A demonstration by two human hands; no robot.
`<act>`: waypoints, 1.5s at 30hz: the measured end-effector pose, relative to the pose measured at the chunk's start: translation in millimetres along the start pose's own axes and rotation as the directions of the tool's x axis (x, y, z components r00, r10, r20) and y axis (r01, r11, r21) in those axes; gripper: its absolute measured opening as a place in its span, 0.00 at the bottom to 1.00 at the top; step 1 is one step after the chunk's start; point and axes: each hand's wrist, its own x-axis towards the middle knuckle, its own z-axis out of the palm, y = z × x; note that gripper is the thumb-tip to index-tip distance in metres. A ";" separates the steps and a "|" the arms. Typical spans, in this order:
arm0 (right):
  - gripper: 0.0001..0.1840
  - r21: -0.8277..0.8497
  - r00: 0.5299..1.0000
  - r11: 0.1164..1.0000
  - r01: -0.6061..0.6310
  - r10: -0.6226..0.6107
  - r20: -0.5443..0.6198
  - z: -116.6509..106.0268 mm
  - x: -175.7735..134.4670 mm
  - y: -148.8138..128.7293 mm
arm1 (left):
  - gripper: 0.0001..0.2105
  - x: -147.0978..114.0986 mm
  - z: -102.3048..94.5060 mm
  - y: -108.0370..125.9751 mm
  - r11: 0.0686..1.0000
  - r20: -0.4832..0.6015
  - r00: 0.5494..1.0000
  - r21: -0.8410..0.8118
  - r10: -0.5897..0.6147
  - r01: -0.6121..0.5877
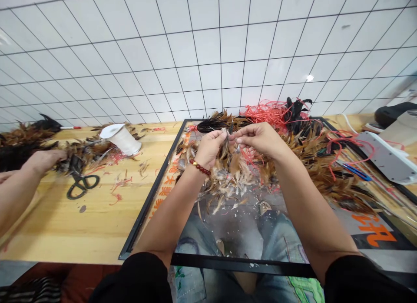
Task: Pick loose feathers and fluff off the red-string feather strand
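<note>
Over the middle of the framed glass panel [233,203], my left hand [211,147] pinches a few feathers [224,148] by their upper ends; they hang down from its fingertips. A string of dark red beads circles that wrist. Close on its right, my right hand [259,138] has thumb and forefinger pressed together beside the same feathers. What lies in the right fingertips is too small to make out. Beneath both hands spreads a loose heap of pale and brown feathers [239,179].
Brown feather piles [329,181] and tangled pink strips [267,116] lie at right and back, near a blue-handled tool [356,171] and white box [387,157]. Leftward are a white spool [120,139], scissors [81,185] and another person's hand [44,160] at feathers. A tiled wall stands behind.
</note>
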 end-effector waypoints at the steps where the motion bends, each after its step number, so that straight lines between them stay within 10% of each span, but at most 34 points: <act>1: 0.09 0.034 0.999 0.998 0.047 -0.046 -0.027 -1.2 -0.4 -1.2 | 0.09 -0.7 0.5 -0.3 1.000 0.007 1.000 0.012 0.002 -0.003; 14: 0.16 -0.024 0.952 0.972 0.233 -0.233 -0.200 7.1 4.1 7.4 | 0.09 -9.5 8.9 1.3 0.997 0.176 0.983 0.061 -0.050 0.040; 29: 0.10 -0.128 0.948 0.945 0.300 -0.310 -0.068 -5.4 1.4 4.7 | 0.10 -11.1 6.6 5.7 0.994 0.294 0.949 0.045 -0.112 0.104; 45: 0.09 -0.012 0.927 0.941 0.337 -0.334 -0.169 1.7 7.1 9.9 | 0.06 -10.4 7.9 10.0 0.989 0.167 0.978 -0.060 -0.124 0.135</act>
